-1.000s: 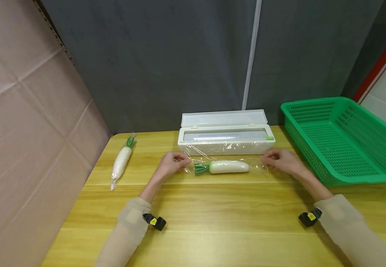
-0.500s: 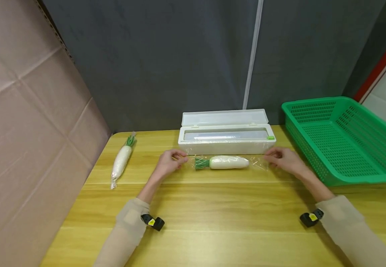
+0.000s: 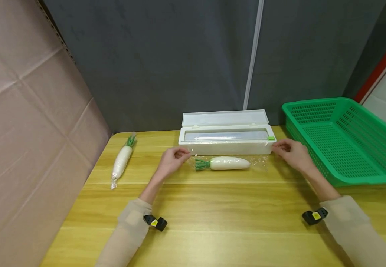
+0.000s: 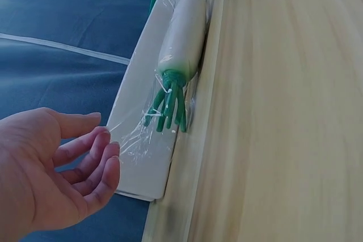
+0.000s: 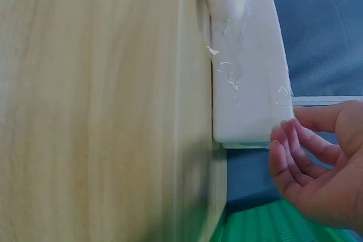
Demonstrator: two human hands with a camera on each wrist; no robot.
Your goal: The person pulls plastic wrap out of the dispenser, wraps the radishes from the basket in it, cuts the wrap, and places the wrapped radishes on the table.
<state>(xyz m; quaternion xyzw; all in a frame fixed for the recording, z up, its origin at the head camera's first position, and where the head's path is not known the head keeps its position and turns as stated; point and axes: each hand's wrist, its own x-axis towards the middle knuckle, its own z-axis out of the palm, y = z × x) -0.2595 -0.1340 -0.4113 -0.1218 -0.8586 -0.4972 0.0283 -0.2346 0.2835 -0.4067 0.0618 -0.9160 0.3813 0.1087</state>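
A white daikon (image 3: 229, 163) with green stem stubs lies crosswise under clear plastic wrap (image 3: 259, 162), in front of a white wrap dispenser box (image 3: 226, 149). At the stem end, my left hand (image 3: 173, 160) pinches the wrap between thumb and fingertips; the left wrist view shows film creases running from those fingertips towards the green stems (image 4: 170, 106). My right hand (image 3: 293, 154) is at the front right corner of the box, thumb and index tips together on the wrap's edge. In the right wrist view, glints of film lie on the box front (image 5: 249, 83) beside the fingertips.
Another daikon (image 3: 122, 161), wrapped in film, lies at the left of the wooden table (image 3: 219, 215). A green plastic basket (image 3: 333, 167) stands at the right, close to my right forearm. The box's lid (image 3: 224, 118) is raised against a dark grey curtain (image 3: 166, 66).
The wrap and daikon have shifted slightly away, closer to the box. My right hand has moved right and up to the box's corner, off the wrap's right end. The left hand has barely moved.
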